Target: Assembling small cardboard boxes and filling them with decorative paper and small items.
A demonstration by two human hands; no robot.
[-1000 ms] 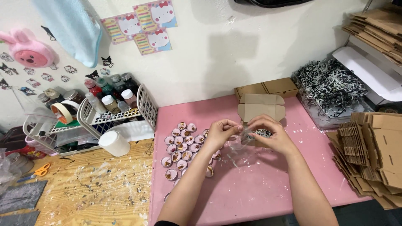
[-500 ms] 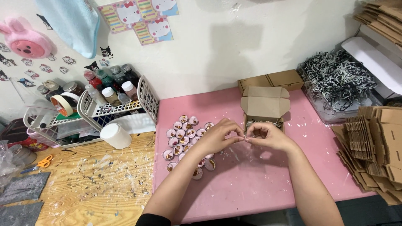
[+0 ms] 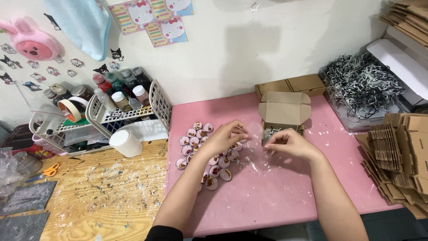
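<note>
My left hand (image 3: 225, 137) and my right hand (image 3: 289, 143) meet over the pink mat (image 3: 276, 196), both pinching a small clear plastic bag (image 3: 255, 136) between them. Just behind the bag stands an open brown cardboard box (image 3: 284, 114) with dark shredded paper inside. Under and left of my left hand lies a cluster of several small round candles (image 3: 200, 147) in white cups. What is inside the bag cannot be made out.
Two shut brown boxes (image 3: 290, 85) stand by the wall. A clear bin of black and white shredded paper (image 3: 363, 87) is at the right, stacks of flat cardboard (image 3: 401, 156) beside it. White wire baskets with bottles (image 3: 120, 107), a white cup (image 3: 125, 143) and orange scissors (image 3: 44, 172) sit left.
Both hands stay together on the clear bag. The view has shifted a little, so the hands and the box sit slightly lower and more central in the picture.
</note>
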